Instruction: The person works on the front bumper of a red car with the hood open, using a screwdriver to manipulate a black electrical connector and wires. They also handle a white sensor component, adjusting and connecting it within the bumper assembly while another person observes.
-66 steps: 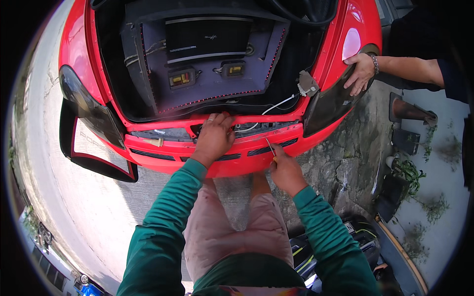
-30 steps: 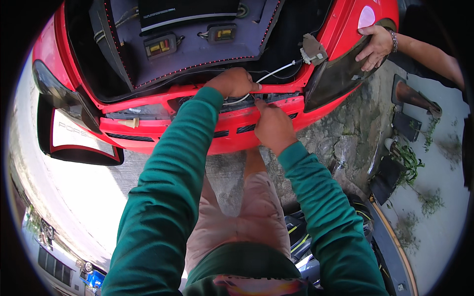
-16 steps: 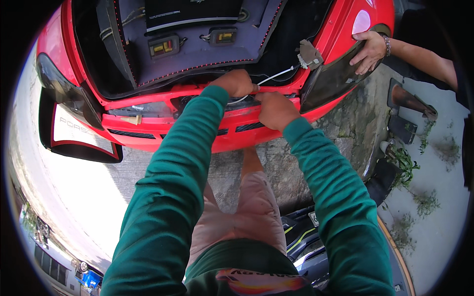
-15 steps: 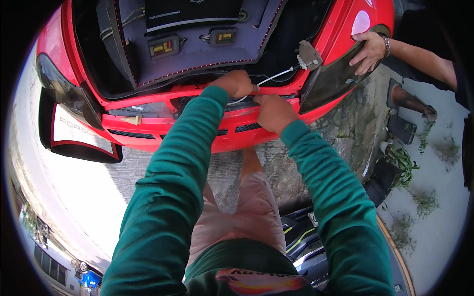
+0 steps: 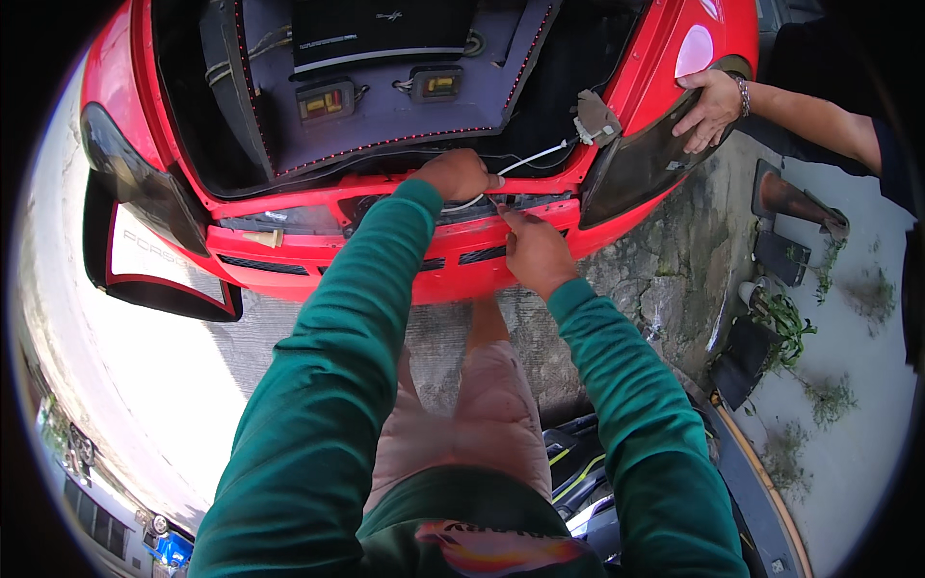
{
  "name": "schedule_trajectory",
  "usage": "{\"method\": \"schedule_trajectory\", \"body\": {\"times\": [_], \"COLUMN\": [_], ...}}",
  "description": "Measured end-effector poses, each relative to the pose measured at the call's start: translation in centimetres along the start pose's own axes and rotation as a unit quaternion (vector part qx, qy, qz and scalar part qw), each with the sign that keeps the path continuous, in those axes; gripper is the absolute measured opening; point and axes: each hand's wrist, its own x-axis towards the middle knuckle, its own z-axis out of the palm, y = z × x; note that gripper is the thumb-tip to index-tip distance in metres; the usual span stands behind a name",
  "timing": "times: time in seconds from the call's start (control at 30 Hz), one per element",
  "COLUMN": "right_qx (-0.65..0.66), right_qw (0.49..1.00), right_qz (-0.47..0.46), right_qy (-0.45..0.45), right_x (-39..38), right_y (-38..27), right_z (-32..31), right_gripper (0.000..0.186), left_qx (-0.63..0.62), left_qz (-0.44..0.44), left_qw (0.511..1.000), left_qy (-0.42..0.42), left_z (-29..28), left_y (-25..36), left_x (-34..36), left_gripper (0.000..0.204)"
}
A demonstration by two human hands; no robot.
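My left hand (image 5: pixel 461 176) is closed around a thin white cable (image 5: pixel 535 157) at the edge of a red car's (image 5: pixel 376 272) open luggage bay. One end of that cable runs up to a grey-tan piece (image 5: pixel 597 118) on the bay's right rim; a loop of it shows below my fingers. Just right of and below it, my right hand (image 5: pixel 540 252) has thumb and forefinger pinched together at the slot in the bodywork. Something thin and dark seems to stick out of the pinch, too small to name.
Inside the bay sit a black amplifier box (image 5: pixel 381 34) and two fuse holders (image 5: pixel 326 100). Another person's hand (image 5: pixel 711 111) rests on the right lamp. A framed panel (image 5: pixel 159 252) leans at the left. Potted plants (image 5: pixel 782 318) stand at right, a motorbike (image 5: pixel 583 472) behind me.
My right hand has drawn back a little, down and away from my left hand, opening a small gap. My left hand stays at the cable.
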Motion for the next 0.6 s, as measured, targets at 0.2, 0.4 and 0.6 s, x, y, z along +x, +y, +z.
{"method": "schedule_trajectory", "body": {"times": [0.2, 0.4, 0.6], "right_qx": [-0.054, -0.07, -0.113], "right_qw": [0.996, 0.99, 0.974], "right_qz": [0.064, 0.092, 0.022], "right_qy": [0.002, -0.084, -0.195], "right_x": [-0.5, 1.6, 7.0], "right_y": [-2.3, -4.5, -4.7], "right_z": [0.9, -1.0, -6.1], "right_gripper": [0.061, 0.059, 0.045], "left_qx": [-0.037, -0.001, 0.028], "left_qz": [0.027, 0.019, 0.003], "left_qw": [0.999, 1.0, 0.999], "left_qy": [0.023, -0.006, 0.039], "left_z": [0.4, 0.2, 1.6], "left_y": [-0.8, -0.7, -1.6], "left_x": [0.4, 0.7, 2.4], "left_gripper": [0.052, 0.056, 0.048]}}
